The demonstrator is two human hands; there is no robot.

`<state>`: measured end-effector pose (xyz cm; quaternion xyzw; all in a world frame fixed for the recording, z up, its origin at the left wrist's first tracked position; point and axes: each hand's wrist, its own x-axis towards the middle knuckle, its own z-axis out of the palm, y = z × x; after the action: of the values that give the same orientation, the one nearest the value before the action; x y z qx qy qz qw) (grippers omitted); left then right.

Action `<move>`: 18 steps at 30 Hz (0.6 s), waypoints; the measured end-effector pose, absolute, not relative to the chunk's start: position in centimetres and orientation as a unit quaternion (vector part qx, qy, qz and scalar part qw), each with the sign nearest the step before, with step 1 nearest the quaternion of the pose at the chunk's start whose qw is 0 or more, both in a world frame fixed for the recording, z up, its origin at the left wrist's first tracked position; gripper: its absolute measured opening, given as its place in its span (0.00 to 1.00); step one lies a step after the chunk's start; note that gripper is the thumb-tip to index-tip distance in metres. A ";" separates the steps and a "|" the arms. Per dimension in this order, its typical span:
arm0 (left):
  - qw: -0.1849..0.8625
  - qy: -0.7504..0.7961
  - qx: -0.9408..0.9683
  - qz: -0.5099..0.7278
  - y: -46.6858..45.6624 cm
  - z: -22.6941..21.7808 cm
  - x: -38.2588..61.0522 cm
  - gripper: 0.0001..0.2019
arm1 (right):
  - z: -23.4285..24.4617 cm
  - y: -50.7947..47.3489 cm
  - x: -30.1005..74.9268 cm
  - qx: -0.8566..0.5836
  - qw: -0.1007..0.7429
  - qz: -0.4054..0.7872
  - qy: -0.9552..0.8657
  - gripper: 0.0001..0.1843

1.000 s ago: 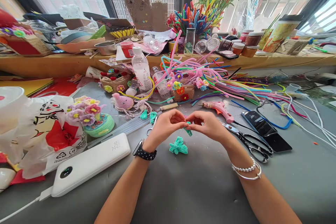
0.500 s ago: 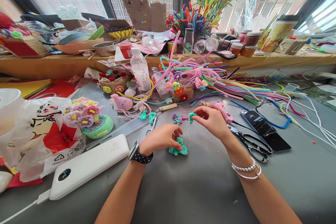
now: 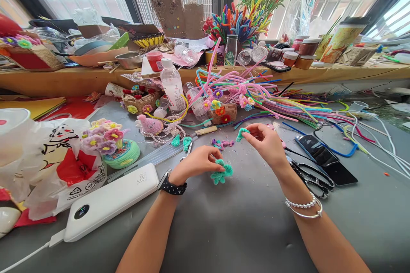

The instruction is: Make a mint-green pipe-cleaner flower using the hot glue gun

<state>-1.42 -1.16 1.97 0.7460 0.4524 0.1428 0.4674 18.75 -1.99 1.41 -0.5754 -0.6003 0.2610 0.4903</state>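
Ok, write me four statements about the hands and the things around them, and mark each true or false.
1. The left hand grips a teal pipe-cleaner cluster. True.
2. The right hand pinches a pink bead. False: it pinches a small teal piece.
3. The white power bank lies right of the right hand. False: it lies left of the left hand.
4. Black-handled scissors lie on the table near the right wrist. True.
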 end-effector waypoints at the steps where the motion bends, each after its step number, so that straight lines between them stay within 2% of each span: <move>1: 0.491 0.452 0.723 0.179 -1.2 2.1 -1.4 0.10 | 1.4 -2.0 18.8 -0.574 0.512 0.266 -0.581 0.13; 4: 0.550 0.440 0.636 0.315 -1.1 2.5 -1.1 0.11 | 1.4 -1.9 18.9 -0.554 0.574 0.299 -0.524 0.15; 8: 0.555 0.464 0.548 0.420 -1.1 2.8 -0.8 0.12 | 1.8 -2.1 18.5 -0.511 0.618 0.364 -0.474 0.17; 13: 0.585 0.471 0.474 0.460 -1.1 2.8 -0.6 0.14 | 2.0 -2.3 18.0 -0.468 0.622 0.399 -0.484 0.19; 18: 0.629 0.446 0.454 0.448 -0.9 2.7 -0.8 0.15 | 1.8 -2.3 18.0 -0.470 0.623 0.400 -0.480 0.15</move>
<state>-0.82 -0.89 2.69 0.4535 0.4456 0.4476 0.6288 17.98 -2.33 1.78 -0.4700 -0.4802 0.4004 0.6230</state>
